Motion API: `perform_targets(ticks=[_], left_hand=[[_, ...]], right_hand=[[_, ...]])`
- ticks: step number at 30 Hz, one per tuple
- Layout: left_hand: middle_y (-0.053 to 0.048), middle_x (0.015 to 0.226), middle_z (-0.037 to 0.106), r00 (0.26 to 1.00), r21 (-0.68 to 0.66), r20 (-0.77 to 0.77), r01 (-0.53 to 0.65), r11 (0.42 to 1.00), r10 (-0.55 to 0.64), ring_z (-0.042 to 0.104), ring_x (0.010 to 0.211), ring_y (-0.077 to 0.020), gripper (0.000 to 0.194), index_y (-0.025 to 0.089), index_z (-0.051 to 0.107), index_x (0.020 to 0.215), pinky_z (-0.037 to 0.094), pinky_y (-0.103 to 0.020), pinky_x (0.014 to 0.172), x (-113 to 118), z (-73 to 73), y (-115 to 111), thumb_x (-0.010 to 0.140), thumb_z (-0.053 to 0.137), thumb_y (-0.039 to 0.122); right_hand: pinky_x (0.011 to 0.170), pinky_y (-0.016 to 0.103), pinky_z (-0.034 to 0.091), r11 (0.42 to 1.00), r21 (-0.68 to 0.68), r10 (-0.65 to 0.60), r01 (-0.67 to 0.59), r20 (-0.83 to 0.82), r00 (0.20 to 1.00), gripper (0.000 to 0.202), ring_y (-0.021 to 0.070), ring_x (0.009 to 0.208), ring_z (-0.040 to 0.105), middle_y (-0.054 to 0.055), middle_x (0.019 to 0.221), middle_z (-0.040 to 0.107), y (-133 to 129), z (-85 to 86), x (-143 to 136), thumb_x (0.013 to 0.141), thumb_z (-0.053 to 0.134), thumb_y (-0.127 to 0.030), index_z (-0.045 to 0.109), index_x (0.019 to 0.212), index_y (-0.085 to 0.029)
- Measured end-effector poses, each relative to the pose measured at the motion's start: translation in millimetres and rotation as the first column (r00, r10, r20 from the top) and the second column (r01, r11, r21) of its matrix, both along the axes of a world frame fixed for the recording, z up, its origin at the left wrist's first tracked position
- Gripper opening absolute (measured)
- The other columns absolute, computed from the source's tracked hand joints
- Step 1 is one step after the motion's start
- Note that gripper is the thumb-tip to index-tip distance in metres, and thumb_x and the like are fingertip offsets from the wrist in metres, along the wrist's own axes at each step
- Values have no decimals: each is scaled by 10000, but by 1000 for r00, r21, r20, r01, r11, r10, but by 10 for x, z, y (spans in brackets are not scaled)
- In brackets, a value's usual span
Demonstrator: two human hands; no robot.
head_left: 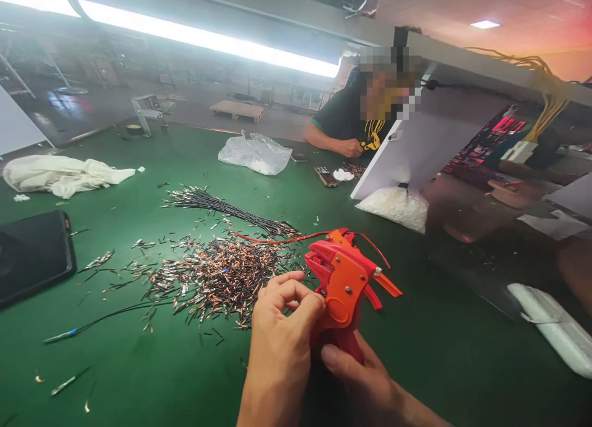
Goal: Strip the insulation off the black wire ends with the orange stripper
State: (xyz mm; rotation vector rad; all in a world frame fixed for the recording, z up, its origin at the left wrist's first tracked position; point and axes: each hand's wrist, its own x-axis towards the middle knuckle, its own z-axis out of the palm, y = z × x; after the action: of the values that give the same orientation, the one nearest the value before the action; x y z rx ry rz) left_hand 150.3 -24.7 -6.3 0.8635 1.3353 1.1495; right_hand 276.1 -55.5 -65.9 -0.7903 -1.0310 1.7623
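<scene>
In the head view my right hand [354,368] is wrapped round the handle of a red and orange wire stripper [340,279], held upright over the green table. My left hand [287,322] is closed in a pinch against the stripper's side, just below its jaws; whatever is between thumb and fingers is hidden. Beyond the stripper lies a second red and orange tool [341,234], partly covered, with a thin red cord beside it. A heap of short cut wire ends [222,273] is left of my hands. Behind it lies a bundle of black wires [222,208].
A black tablet-like device [34,254] lies at the left, a white cloth [65,174] behind it. A clear plastic bag [254,154] and a phone [326,176] are farther back. Across the table, a person [342,121] works beside a white panel [407,137]. A wrapped white bundle [552,328] is at right.
</scene>
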Motion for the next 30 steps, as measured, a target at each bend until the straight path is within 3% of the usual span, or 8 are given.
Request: perform_targets(ticks=[5,9,13,16,19,23,26,30], left_hand=[[-119,1082,699,997,-45,69,39,998,-36,495,1249,-343,191,230,602,486,350,-420,973,11,16,-1,606,647,372],[-105,1082,691,990,-71,138,37,997,-27,519,1204,-337,209,229,553,446,357,-404,953,-8,9,2,591,649,346],[-86,957,701,992,-17,118,38,999,-36,533,1159,-326,193,223,603,487,343,-400,959,-53,-78,-13,626,647,350],[-81,921,686,996,8,87,21,1000,-22,555,1097,-316,199,216,622,503,367,-392,916,-72,-128,-30,633,652,364],[-80,935,668,999,25,28,17,1000,-17,575,1035,-304,205,216,633,521,400,-397,873,-75,-111,-39,644,645,380],[-96,961,651,987,102,-163,25,994,-8,561,1072,-315,218,234,650,529,429,-451,899,-109,-92,-49,700,601,361],[-97,992,624,890,230,-455,72,971,42,547,1055,-304,211,249,705,609,464,-481,905,-180,-168,-63,785,611,318],[-115,987,604,575,295,-805,179,939,143,525,1015,-310,177,219,738,728,514,-475,841,-246,-281,-84,849,616,179]], right_hand=[[476,277,397,1000,-18,2,-1,59,998,407,135,449,484,-6,547,535,-7,-1,-83,885,585,-572,580,758,-185],[426,256,363,998,-58,-4,11,121,993,472,120,426,451,-18,521,496,-68,10,-78,856,589,-632,536,701,-189],[378,201,298,976,-191,-79,103,132,988,468,74,386,352,-87,487,425,-129,3,-49,784,699,-627,464,743,-225],[315,155,247,956,-289,-39,57,69,997,475,42,318,264,-119,430,386,-129,-44,-54,808,664,-643,440,743,-229],[322,173,338,970,-241,11,-20,-38,999,437,55,311,335,-77,451,456,-90,-61,-86,848,622,-608,517,756,-194],[525,291,489,976,-196,67,-92,-130,989,373,140,494,532,4,611,563,-26,71,-98,816,676,-540,614,836,-173],[641,358,524,978,-202,17,-55,-185,983,288,183,593,599,33,715,622,33,180,-49,854,653,-464,664,901,-180],[681,363,538,971,-225,-108,77,-129,986,238,192,657,643,29,753,656,148,206,57,907,617,-407,665,955,-178]])
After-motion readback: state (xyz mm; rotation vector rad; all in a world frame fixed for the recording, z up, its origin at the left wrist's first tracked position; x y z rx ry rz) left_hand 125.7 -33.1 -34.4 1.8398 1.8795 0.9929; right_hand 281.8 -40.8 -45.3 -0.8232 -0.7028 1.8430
